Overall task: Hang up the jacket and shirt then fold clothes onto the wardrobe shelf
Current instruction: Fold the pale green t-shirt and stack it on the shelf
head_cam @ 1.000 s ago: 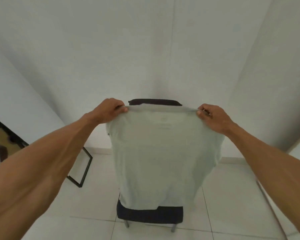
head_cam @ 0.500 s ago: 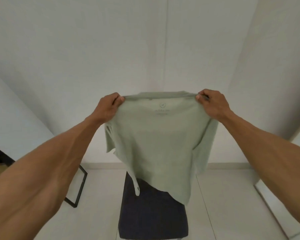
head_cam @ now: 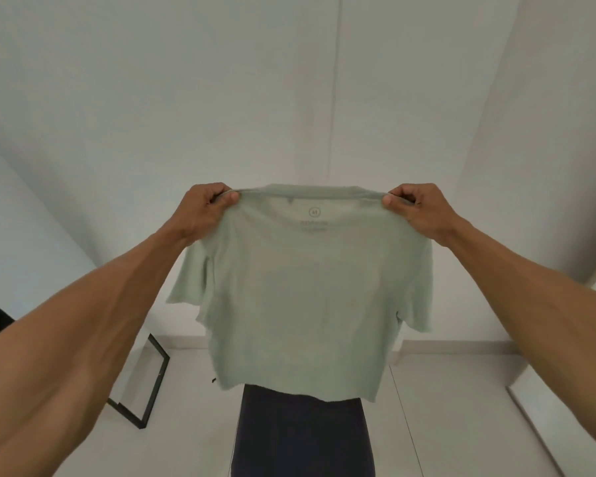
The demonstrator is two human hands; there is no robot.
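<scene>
your left hand (head_cam: 207, 208) 11 o'clock, right hand (head_cam: 417, 208) 1 o'clock, each pinching a shoulder of the pale green cotton T-shirt (head_cam: 303, 297), hung mid-air at centre | risk: a fingertip pinch could slip, dropping one shoulder | risk: hem could snag the dark padded chair (head_cam: 300, 438), 6 o'clock

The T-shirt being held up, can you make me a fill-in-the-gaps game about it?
1. The T-shirt is pale ____ in colour.
2. It is held up by ____ hands, the left hand and the right hand, pinching its shoulders.
3. The black frame on the floor is on the ____ side of the T-shirt.

Missing words: green; two; left.
</scene>
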